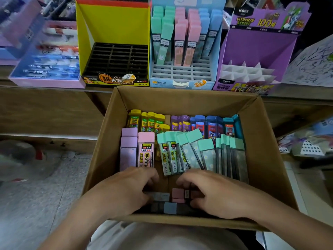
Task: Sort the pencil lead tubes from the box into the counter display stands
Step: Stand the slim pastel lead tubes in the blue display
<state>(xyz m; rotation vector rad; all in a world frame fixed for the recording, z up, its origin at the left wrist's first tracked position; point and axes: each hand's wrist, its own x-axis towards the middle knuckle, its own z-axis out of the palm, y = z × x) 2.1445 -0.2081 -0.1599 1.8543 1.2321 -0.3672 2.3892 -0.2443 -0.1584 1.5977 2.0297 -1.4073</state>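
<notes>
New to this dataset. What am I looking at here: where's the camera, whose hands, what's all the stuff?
There is no robot. A person wears one wide-angle camera on the head, looking down at their own bare hands. The left hand and right hand reach into the near end of a cardboard box resting in front of the person. The box holds pencil lead tubes: mint-capped tubes, yellow tubes, pink and lilac ones, purple and blue ones. Both hands are down among loose tubes; whether the fingers grip any is unclear. On the counter behind stand three display stands: a yellow stand with empty black slots, a light blue stand partly filled, and a purple stand still empty.
</notes>
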